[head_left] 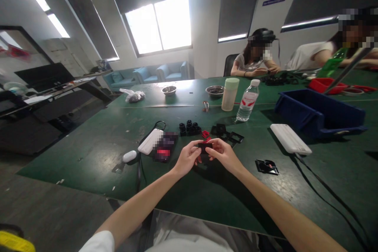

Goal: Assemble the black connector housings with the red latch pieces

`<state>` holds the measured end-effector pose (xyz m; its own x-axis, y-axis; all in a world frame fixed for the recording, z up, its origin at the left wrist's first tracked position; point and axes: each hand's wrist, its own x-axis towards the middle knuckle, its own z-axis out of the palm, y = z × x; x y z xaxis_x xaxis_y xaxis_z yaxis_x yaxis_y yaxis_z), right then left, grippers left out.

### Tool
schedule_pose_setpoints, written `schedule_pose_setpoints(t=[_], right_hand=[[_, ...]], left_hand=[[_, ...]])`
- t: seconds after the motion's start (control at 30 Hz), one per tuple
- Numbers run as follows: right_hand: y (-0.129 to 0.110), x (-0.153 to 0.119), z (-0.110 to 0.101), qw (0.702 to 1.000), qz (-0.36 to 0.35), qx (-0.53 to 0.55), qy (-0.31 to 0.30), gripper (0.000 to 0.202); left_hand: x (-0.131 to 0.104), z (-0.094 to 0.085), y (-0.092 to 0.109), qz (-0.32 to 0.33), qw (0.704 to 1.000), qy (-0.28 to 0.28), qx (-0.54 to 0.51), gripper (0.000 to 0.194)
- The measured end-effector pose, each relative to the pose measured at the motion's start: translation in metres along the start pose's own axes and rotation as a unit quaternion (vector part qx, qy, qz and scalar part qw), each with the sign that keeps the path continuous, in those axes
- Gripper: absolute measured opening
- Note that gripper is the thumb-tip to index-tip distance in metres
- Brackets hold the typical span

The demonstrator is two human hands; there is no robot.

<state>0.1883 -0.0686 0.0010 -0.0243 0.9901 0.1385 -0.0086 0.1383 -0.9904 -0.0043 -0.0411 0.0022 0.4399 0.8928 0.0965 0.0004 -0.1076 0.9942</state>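
Two bare hands meet above a green table (97,145), the left hand (187,158) and the right hand (224,155) pinching opposite ends of a small black part (203,148). Held between fingertips and thumbs, it seems braced from both sides so that neither end can swing, probably for fine work. A red piece (207,140) shows just behind it (whether the two are joined, I cannot tell). Beyond the fingers lie a cluster of black blocks (189,128) and some flat black frames (235,137), apparently kept near for easy reach. To the left are a phone (167,145), a white power bank (151,141) and a white earbud case (129,156). A pale tumbler (229,94) and a water bottle (247,102) stand upright beyond the frames, and could hinder a long reach forward. On the right, a cabled white device (291,138) sits before a blue bin (302,112); its cord could catch the right forearm. Across the table, a person (255,61) sits with both hands raised.
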Motion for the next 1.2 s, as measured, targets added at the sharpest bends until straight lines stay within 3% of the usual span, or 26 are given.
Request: schedule_pose_setpoints(t=[0.23,0.43,0.6,0.9,1.2], right_hand=[[0.001,-0.002,0.002,1.0,-0.008,0.003,-0.024,0.044],[0.002,-0.005,0.005,1.0,-0.003,0.0,-0.019,0.042],[0.004,-0.006,0.006,0.999,-0.006,-0.04,-0.015,0.041],[-0.009,-0.013,0.002,0.973,-0.058,-0.22,-0.027,0.036],[-0.009,-0.011,-0.002,0.971,-0.067,-0.226,-0.036,0.037]], left_hand=[[-0.001,-0.002,0.002,0.008,0.998,0.048,0.035,0.044],[-0.003,-0.003,0.001,-0.006,0.998,0.057,0.036,0.045],[-0.004,-0.004,0.001,-0.015,0.997,0.071,0.025,0.048],[-0.004,-0.003,0.006,-0.046,0.996,0.076,0.011,0.046],[-0.005,-0.006,0.007,-0.059,0.996,0.066,0.004,0.044]])
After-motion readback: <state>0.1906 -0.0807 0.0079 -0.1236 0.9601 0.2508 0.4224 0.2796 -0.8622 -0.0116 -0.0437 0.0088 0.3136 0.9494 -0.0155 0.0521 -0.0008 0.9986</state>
